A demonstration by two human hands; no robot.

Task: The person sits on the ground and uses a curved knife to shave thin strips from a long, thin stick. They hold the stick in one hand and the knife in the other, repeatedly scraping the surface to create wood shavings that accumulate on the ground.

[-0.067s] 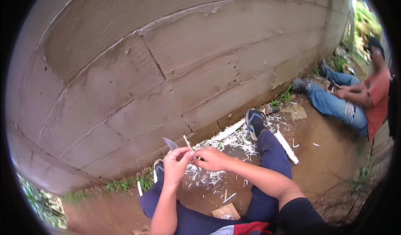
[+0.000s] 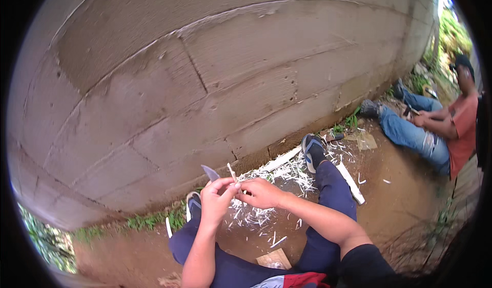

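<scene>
My left hand (image 2: 218, 193) is closed, its thumb and forefinger pinching a thin pale wooden stick (image 2: 231, 172) that points upward. Behind the fingers of that hand a knife blade (image 2: 210, 174) juts up and to the left; its handle is hidden, so I cannot tell which hand grips it. Against the left fingertips, at the lower part of the stick, my right hand (image 2: 262, 193) is curled shut. What its fingers enclose does not show. White wood shavings (image 2: 253, 214) lie scattered on the ground below and beyond both hands.
A block wall (image 2: 205, 83) rises ahead. Pale wood strips (image 2: 351, 184) lie around my right foot, and a flat brown piece (image 2: 274, 259) is between my legs. At the right, a person in a red shirt (image 2: 463, 134) sits on the dirt, holding a tool.
The view has shifted slightly. My hands keep almost the same pose on the stick, and the blade still sticks out behind my left fingers.
</scene>
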